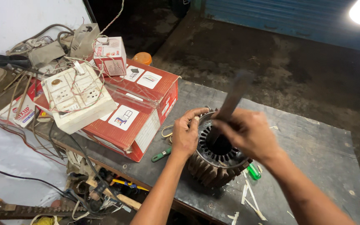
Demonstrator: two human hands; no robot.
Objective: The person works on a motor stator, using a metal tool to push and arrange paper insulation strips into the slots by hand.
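A round, dark, slotted motor stator core [213, 166] sits near the front edge of a dark worktable [313, 150]. My left hand [186, 133] grips its left rim and steadies it. My right hand [246, 133] hovers over the core's open centre, closed around a long flat dark tool [232, 100] that is blurred with motion. The tool's lower end reaches into the bore.
A red cardboard box [146, 121] stands to the left, with a white switch board [78, 98], wires and a small box on top. Green-handled screwdrivers [161, 155] [253, 171] lie beside the core. White paper strips [251, 200] litter the table front. Cables hang below the table edge.
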